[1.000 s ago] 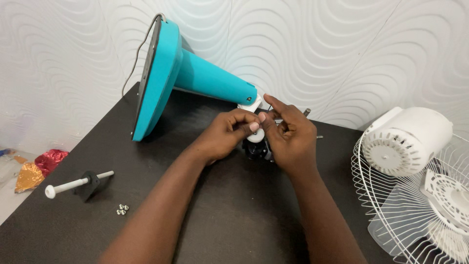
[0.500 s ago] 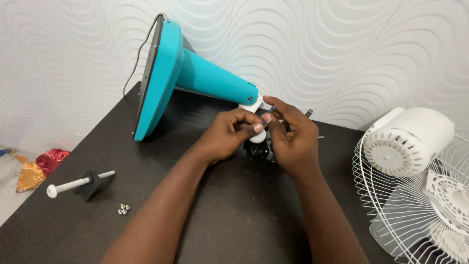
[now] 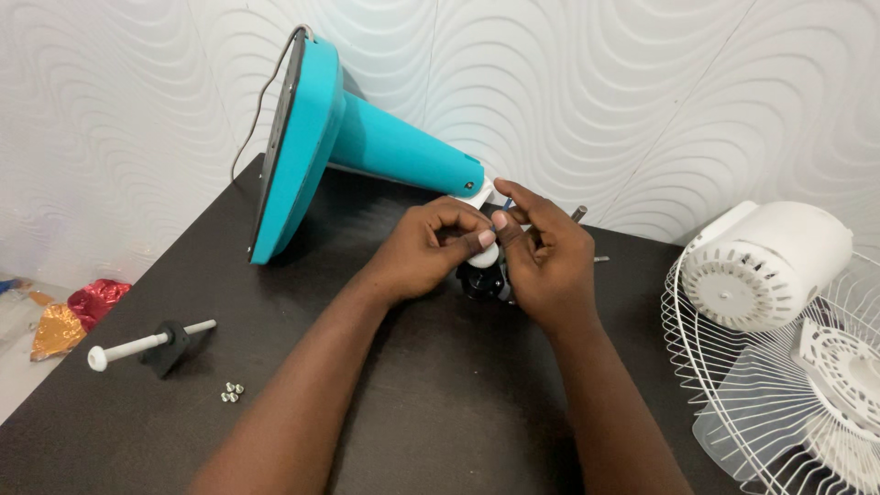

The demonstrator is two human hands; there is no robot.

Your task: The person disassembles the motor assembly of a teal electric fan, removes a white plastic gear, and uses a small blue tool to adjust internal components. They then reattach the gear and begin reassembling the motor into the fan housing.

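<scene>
Little has shifted since the earlier frames: both hands stay bunched at the narrow end of the fan stand, only the fingertips creeping closer together.

Nearest on the dark wood-grain bench lie a few small silver screws, and just beyond them a long white plastic bolt passes through a black block-shaped nut.

At mid-bench the left hand curls its fingers inward, pinching a small white rounded plastic piece between thumb and forefinger. The right hand is likewise closed, its thumb and fingertips pressed against the same white piece from the other side. Under both hands sits a black round fitting, partly hidden.

Off to the right rests a white ribbed plastic fan motor housing, smooth and cylindrical, on a thin white wire fan guard with translucent blades beneath.

Farther back, the turquoise glossy cone-shaped fan stand lies tipped on its side, its wide round base standing on edge to the left and its narrow neck ending right at the hands. Behind everything rises a white wall with raised wavy texture.
</scene>
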